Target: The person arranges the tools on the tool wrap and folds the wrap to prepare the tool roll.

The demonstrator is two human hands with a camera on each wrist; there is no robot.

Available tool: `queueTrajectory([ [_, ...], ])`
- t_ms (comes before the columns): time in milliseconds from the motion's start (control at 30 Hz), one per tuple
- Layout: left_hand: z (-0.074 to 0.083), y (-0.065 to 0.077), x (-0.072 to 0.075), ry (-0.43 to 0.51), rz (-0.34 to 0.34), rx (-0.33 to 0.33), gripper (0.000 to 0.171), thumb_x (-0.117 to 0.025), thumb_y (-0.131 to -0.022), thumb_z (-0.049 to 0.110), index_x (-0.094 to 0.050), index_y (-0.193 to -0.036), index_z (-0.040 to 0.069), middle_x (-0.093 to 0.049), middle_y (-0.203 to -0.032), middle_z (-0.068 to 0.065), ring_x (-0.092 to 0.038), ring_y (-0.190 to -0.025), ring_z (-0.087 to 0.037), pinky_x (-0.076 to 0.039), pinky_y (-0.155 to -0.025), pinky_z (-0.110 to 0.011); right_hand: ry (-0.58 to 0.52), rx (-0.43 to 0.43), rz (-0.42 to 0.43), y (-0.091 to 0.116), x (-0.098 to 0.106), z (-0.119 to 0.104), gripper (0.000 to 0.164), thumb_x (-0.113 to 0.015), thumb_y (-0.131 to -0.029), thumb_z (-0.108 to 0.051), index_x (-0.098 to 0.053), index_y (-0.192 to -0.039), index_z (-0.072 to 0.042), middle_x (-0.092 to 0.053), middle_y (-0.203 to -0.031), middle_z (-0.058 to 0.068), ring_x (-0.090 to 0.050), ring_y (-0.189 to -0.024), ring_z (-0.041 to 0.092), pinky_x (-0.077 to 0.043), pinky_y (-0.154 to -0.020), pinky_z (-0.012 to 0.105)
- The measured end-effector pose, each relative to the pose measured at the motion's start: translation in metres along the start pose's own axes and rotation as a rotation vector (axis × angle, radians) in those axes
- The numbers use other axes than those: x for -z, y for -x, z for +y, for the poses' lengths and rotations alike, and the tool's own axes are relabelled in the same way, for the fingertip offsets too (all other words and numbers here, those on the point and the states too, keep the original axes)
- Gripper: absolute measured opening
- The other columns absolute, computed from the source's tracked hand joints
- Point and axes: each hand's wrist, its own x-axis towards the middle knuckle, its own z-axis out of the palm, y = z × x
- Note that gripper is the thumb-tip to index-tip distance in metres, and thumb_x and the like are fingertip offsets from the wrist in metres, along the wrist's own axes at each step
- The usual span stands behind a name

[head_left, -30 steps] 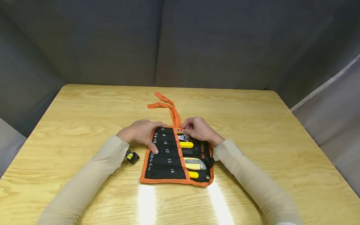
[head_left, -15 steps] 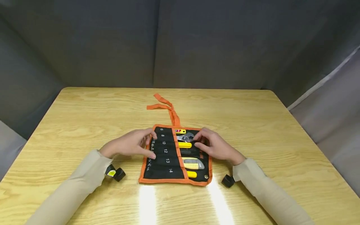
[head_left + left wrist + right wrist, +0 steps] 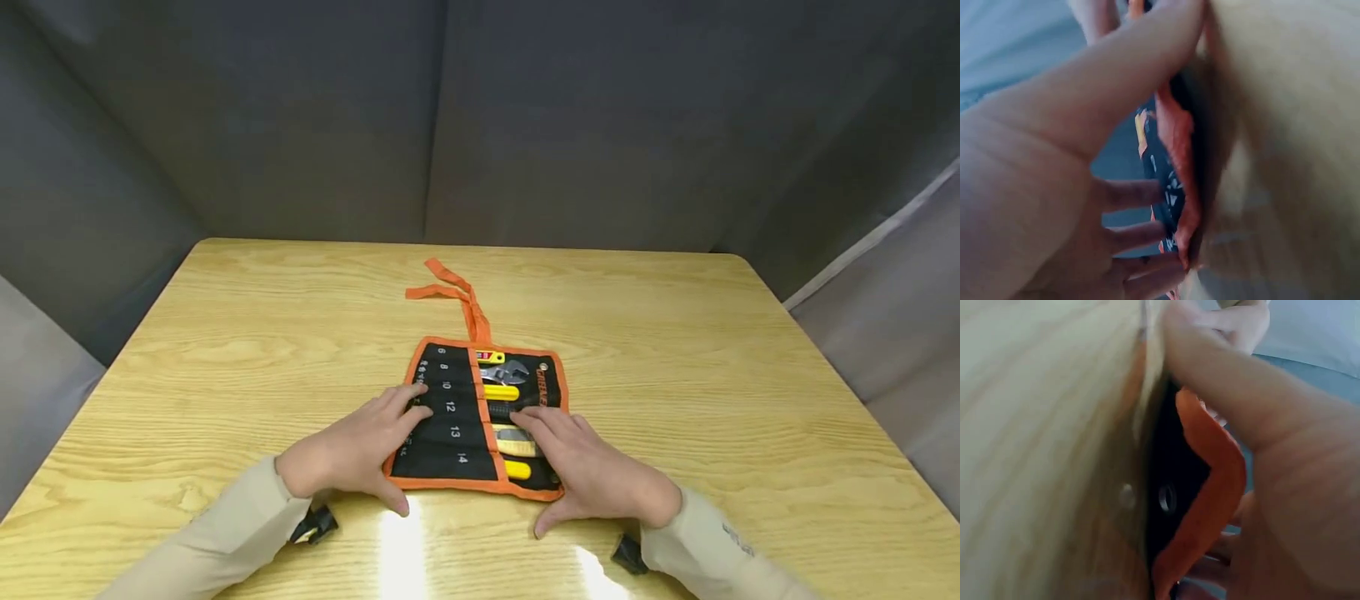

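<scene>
A black tool roll (image 3: 442, 442) with orange edging lies unrolled on the table. Numbers run down its pocket panel, and tools stick out of the pockets: an adjustable wrench (image 3: 508, 372), a utility knife (image 3: 516, 442), yellow handles (image 3: 501, 392) and a small yellow-and-red tool (image 3: 491, 357). My left hand (image 3: 360, 446) spreads over the roll's left edge, thumb by the near corner. On the other side, my right hand (image 3: 592, 471) reaches over the near right corner, covering part of the knife. Neither hand grips anything. In the right wrist view, the orange edging (image 3: 1219, 481) and a metal eyelet (image 3: 1167, 498) show close up.
Two orange tie straps (image 3: 465, 296) trail from the roll's far edge across the wooden table (image 3: 637, 325). Grey curtains (image 3: 570, 125) stand behind the table and at both sides. Small black wrist devices (image 3: 628, 554) sit under the sleeves.
My right hand has left the small yellow-and-red tool at the far pocket and moved toward the near right corner. My left hand has slid nearer along the left edge, its thumb lowering.
</scene>
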Motion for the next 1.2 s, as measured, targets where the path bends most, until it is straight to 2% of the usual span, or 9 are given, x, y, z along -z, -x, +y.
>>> queueTrajectory([
  [133, 0.009, -0.004, -0.005, -0.09, 0.0, 0.028, 0.095, -0.078, -0.074, 0.052, -0.039, -0.141, -0.002, -0.024, -0.153, -0.022, -0.028, -0.14, -0.042, -0.043, -0.103, -0.048, -0.025, -0.031, 0.006, 0.001, 0.0, 0.005, 0.114, -0.075, -0.064, -0.063, -0.027, -0.148, -0.002, -0.033, -0.15, 0.017, -0.034, -0.136, 0.033, -0.032, -0.108, 0.054],
  [300, 0.021, -0.01, -0.014, -0.233, 0.055, 0.031, 0.066, -0.067, -0.088, 0.033, -0.044, -0.138, -0.002, -0.034, -0.148, -0.026, -0.036, -0.133, -0.05, -0.05, -0.094, -0.048, 0.038, -0.047, 0.057, 0.002, -0.001, 0.011, 0.081, -0.076, -0.084, -0.032, -0.034, -0.145, -0.001, -0.039, -0.147, 0.016, -0.039, -0.136, 0.033, -0.037, -0.108, 0.051],
  [433, 0.027, -0.012, -0.019, -0.349, 0.124, 0.014, 0.054, -0.064, -0.086, 0.023, -0.05, -0.133, 0.001, -0.046, -0.138, -0.026, -0.048, -0.125, -0.047, -0.052, -0.093, -0.046, 0.166, -0.035, 0.129, 0.0, -0.003, 0.011, 0.068, -0.074, -0.08, -0.011, -0.043, -0.139, 0.001, -0.048, -0.139, 0.019, -0.05, -0.127, 0.033, -0.047, -0.1, 0.046],
  [533, 0.027, -0.013, -0.02, -0.394, 0.16, -0.012, 0.04, -0.062, -0.088, 0.019, -0.056, -0.124, 0.004, -0.054, -0.13, -0.023, -0.055, -0.119, -0.043, -0.05, -0.096, -0.045, 0.249, -0.018, 0.189, -0.003, -0.004, 0.01, 0.061, -0.074, -0.078, -0.006, -0.05, -0.133, 0.003, -0.054, -0.131, 0.02, -0.057, -0.118, 0.032, -0.053, -0.09, 0.043],
  [767, 0.017, -0.017, -0.015, -0.312, 0.218, -0.049, 0.03, -0.053, -0.094, 0.021, -0.063, -0.116, 0.003, -0.064, -0.12, -0.016, -0.062, -0.11, -0.032, -0.054, -0.088, -0.042, 0.299, 0.066, 0.289, -0.006, -0.003, 0.016, 0.044, -0.073, -0.084, -0.008, -0.06, -0.124, 0.003, -0.063, -0.122, 0.017, -0.064, -0.108, 0.031, -0.057, -0.081, 0.041],
  [867, 0.013, -0.019, -0.013, -0.261, 0.258, -0.081, 0.02, -0.053, -0.093, 0.02, -0.064, -0.099, 0.004, -0.067, -0.093, -0.007, -0.065, -0.082, -0.02, -0.056, -0.068, -0.031, 0.271, 0.075, 0.305, -0.006, -0.001, 0.022, 0.038, -0.073, -0.085, -0.009, -0.062, -0.12, 0.0, -0.067, -0.117, 0.015, -0.067, -0.103, 0.029, -0.057, -0.079, 0.04],
  [1000, 0.005, -0.021, -0.009, -0.166, 0.275, -0.094, 0.014, -0.051, -0.094, 0.018, -0.051, -0.08, 0.013, -0.042, -0.058, 0.008, -0.038, -0.049, -0.005, -0.032, -0.044, -0.019, 0.19, 0.064, 0.317, -0.008, 0.002, 0.027, 0.029, -0.071, -0.088, -0.011, -0.06, -0.114, -0.005, -0.071, -0.099, 0.007, -0.069, -0.078, 0.015, -0.056, -0.066, 0.03],
  [1100, 0.0, -0.021, -0.004, -0.125, 0.3, -0.094, 0.016, -0.049, -0.095, 0.016, -0.046, -0.079, 0.014, -0.029, -0.053, 0.011, -0.027, -0.044, -0.002, -0.022, -0.042, -0.018, 0.113, 0.043, 0.345, -0.012, 0.005, 0.031, 0.022, -0.067, -0.091, -0.014, -0.057, -0.11, -0.008, -0.066, -0.079, -0.002, -0.054, -0.058, 0.002, -0.045, -0.054, 0.02],
  [1200, -0.005, -0.022, -0.001, -0.11, 0.338, -0.09, 0.016, -0.049, -0.096, 0.014, -0.046, -0.08, 0.013, -0.026, -0.052, 0.011, -0.025, -0.043, -0.002, -0.02, -0.042, -0.018, 0.052, 0.034, 0.393, -0.017, 0.007, 0.036, 0.017, -0.064, -0.093, -0.017, -0.055, -0.104, -0.008, -0.054, -0.065, -0.008, -0.039, -0.052, -0.003, -0.036, -0.05, 0.017],
])
